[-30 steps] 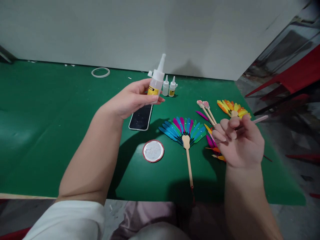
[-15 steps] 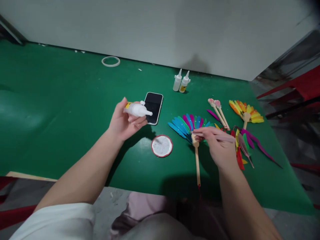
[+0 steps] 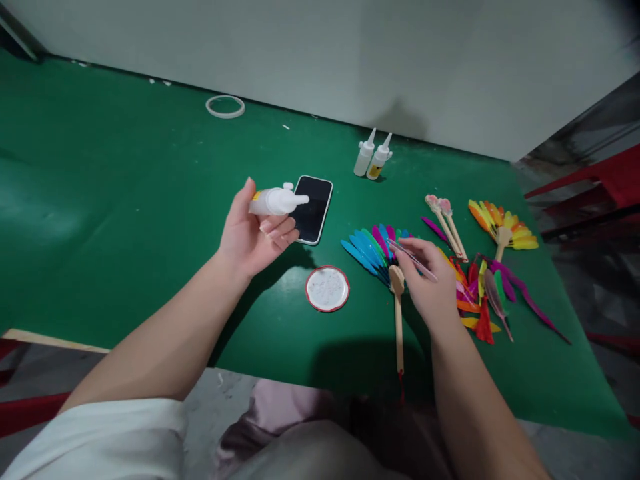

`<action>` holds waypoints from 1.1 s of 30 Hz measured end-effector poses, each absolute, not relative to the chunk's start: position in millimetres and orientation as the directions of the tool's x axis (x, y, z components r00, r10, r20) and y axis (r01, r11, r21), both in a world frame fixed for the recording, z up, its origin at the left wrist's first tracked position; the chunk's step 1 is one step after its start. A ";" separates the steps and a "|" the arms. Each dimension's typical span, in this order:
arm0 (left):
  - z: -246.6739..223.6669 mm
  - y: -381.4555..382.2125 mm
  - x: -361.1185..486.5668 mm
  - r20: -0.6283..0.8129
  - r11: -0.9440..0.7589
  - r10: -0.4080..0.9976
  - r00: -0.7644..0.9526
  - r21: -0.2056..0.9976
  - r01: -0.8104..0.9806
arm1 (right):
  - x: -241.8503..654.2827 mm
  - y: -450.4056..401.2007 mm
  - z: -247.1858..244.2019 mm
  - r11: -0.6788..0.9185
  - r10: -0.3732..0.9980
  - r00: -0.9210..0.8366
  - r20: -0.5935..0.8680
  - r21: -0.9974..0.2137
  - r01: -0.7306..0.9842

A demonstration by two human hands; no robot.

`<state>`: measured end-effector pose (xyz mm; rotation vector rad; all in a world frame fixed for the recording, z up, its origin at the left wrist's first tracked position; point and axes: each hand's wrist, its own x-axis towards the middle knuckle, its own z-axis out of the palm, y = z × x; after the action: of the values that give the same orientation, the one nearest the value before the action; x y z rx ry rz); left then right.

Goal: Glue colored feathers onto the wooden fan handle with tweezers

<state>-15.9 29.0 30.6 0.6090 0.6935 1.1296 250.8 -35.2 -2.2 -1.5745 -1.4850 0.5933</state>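
Note:
My left hand [image 3: 253, 237] is wrapped round a white glue bottle [image 3: 277, 200], its nozzle tilted sideways to the right, above the table and left of a phone [image 3: 315, 210]. In my right hand [image 3: 430, 283] is a pair of pink tweezers [image 3: 414, 259], pinched between thumb and fingers. The tweezers' tips are over the feathers of a blue, green and purple feather fan [image 3: 367, 250]; whether they touch is too small to tell. That fan lies on the table with its wooden handle [image 3: 399, 333] toward me. Beside it is a red-rimmed white lid [image 3: 327, 289].
Two more glue bottles [image 3: 371, 157] stand near the wall. On the right are a yellow-orange feather fan [image 3: 504, 230], two wooden sticks [image 3: 450, 227] and loose coloured feathers [image 3: 493, 300]. A tape ring [image 3: 225, 107] lies at the back of the green table [image 3: 125, 220].
My right hand has turned, and the tweezers' tips have moved up off the fan's wooden head toward its feathers. The left hand still holds the bottle. The view has shifted slightly.

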 end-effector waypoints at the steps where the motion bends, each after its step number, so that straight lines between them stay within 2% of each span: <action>1: 30.3 29.1 -15.7 -0.176 0.303 0.948 0.265 0.751 -0.587 | 248.2 -37.4 0.8 0.078 0.964 0.179 0.196 -0.854 0.514; 5: 28.4 30.3 -15.6 -0.165 0.301 0.949 0.270 0.734 -0.609 | 231.8 -50.7 10.4 0.057 0.982 0.150 0.119 -0.928 0.367; 8: 27.2 31.0 -16.9 -0.189 0.306 0.950 0.247 0.708 -0.637 | 219.7 -61.4 10.1 0.109 0.989 0.055 0.138 -0.926 0.363; 12: 29.3 30.8 -20.3 -0.225 0.300 0.954 0.200 0.748 -0.591 | 211.2 -68.9 3.6 0.221 0.975 -0.087 0.206 -0.830 0.512; 15: 32.5 30.9 -24.2 -0.192 0.276 0.960 0.202 0.758 -0.591 | 209.5 -69.3 0.4 0.334 0.942 -0.181 0.284 -0.728 0.598; 21: 33.2 31.5 -26.2 -0.181 0.267 0.962 0.206 0.780 -0.566 | 207.1 -67.0 3.3 0.509 0.857 -0.382 0.346 -0.690 0.516; 29: 34.8 29.9 -21.0 -0.193 0.297 0.953 0.235 0.749 -0.592 | 206.9 -66.0 1.0 0.538 0.836 -0.428 0.345 -0.670 0.511; 33: 34.8 29.8 -21.3 -0.203 0.301 0.952 0.231 0.771 -0.562 | 206.3 -66.0 1.1 0.521 0.843 -0.436 0.313 -0.672 0.525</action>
<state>-21.3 29.8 34.8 0.6287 0.7517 1.1400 206.3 -66.0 1.1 -1.1085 -2.1287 0.6489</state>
